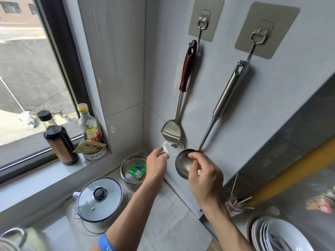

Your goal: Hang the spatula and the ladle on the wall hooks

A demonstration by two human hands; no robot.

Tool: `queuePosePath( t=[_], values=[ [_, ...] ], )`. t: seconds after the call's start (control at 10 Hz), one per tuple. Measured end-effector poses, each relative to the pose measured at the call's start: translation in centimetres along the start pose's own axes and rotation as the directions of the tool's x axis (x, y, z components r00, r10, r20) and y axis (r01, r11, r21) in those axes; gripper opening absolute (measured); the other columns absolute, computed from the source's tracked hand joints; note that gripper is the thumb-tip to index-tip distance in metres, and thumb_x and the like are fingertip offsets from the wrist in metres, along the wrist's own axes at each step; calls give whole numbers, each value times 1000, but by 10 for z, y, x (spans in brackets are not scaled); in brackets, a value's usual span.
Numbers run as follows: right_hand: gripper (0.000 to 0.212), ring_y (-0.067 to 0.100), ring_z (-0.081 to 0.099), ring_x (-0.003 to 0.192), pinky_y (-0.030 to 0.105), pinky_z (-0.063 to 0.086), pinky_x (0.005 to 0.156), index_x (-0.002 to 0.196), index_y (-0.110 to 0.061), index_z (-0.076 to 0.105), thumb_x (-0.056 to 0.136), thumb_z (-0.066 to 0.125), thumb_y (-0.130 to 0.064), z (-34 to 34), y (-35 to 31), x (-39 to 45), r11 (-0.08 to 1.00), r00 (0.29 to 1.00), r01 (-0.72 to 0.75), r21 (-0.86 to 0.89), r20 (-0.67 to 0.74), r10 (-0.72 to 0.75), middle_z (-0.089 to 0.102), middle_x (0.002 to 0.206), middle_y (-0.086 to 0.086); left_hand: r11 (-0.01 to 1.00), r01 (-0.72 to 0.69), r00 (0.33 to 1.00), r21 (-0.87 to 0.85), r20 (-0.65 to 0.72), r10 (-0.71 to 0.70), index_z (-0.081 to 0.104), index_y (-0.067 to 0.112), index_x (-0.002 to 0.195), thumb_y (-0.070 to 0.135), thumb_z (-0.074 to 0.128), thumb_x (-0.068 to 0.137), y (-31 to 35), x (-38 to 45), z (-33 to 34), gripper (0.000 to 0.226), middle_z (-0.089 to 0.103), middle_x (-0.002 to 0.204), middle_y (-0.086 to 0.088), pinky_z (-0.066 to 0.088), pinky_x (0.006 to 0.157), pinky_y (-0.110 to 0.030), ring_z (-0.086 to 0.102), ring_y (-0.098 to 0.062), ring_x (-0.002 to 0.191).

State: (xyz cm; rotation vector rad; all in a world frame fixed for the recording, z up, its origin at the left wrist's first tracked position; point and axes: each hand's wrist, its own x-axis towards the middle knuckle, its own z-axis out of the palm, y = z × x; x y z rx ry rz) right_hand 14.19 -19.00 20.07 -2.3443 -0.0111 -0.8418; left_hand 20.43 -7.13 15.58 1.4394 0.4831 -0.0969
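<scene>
The spatula (187,69), with a dark red handle and a steel blade, hangs from the left wall hook (203,20). The all-steel ladle (226,95) hangs from the right wall hook (261,32), its bowl low against the tiles. My right hand (204,180) is at the ladle's bowl, with index finger and thumb pinching its rim. My left hand (155,165) hovers just below and left of the spatula blade, fingers loosely apart and holding nothing.
On the counter below stand a pot with a glass lid (99,198) and a steel bowl holding a green packet (134,171). Two bottles (58,140) stand on the window sill. A chopstick holder (235,201) and stacked white bowls (277,234) are at the right.
</scene>
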Motion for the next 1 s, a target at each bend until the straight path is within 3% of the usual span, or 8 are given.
queuePosePath(
  t=[0.1,0.2,0.4,0.5,0.8,0.9,1.0],
  values=[
    [26,32,72,86,40,58,64,97,-11,74,81,57,0,-6,11,-15,994,995,-18,-106,94,28,79,96,6,995,-63,997,80,58,58,64,11,119,8,58,84,-18,-22,-3,36,69,116,-8,48,94,-34,63,-23,107],
    [25,37,70,93,47,58,70,104,-8,71,83,59,0,-11,20,-24,982,975,-39,-184,207,77,76,104,11,985,-137,985,105,115,125,73,15,101,11,60,87,-38,-42,2,19,76,95,2,49,79,-27,66,-10,86],
    [27,36,68,98,43,57,81,106,-6,69,83,59,2,-18,28,-27,980,968,-37,-198,235,84,75,110,11,968,-193,978,159,115,176,75,20,84,8,54,86,-47,-48,16,24,69,63,13,47,64,-28,58,0,62],
    [28,36,67,101,42,56,84,108,-6,69,83,58,2,-18,30,-28,980,966,-55,-191,239,101,74,112,11,969,-184,979,166,114,166,74,21,83,10,54,86,-47,-48,17,23,67,59,15,45,62,-28,56,1,60],
    [28,37,67,101,44,57,83,107,-6,69,82,59,4,-19,35,-28,985,963,-65,-161,247,104,74,113,10,973,-175,977,149,149,153,74,32,84,13,51,85,-45,-49,18,30,75,78,4,48,66,-28,58,-11,68],
    [28,37,67,100,45,57,83,108,-6,68,83,59,3,-19,35,-30,986,964,-46,-160,251,85,73,114,10,975,-175,976,139,153,153,73,26,88,14,51,85,-43,-53,19,25,71,76,5,46,66,-29,55,-12,69],
    [28,35,67,101,45,57,83,110,-7,68,84,60,2,-23,31,-32,988,979,-47,-148,192,75,72,117,8,982,-158,987,104,59,152,56,-3,108,11,53,89,-41,-57,15,24,59,75,-3,42,70,-37,51,-22,72]
  ],
)
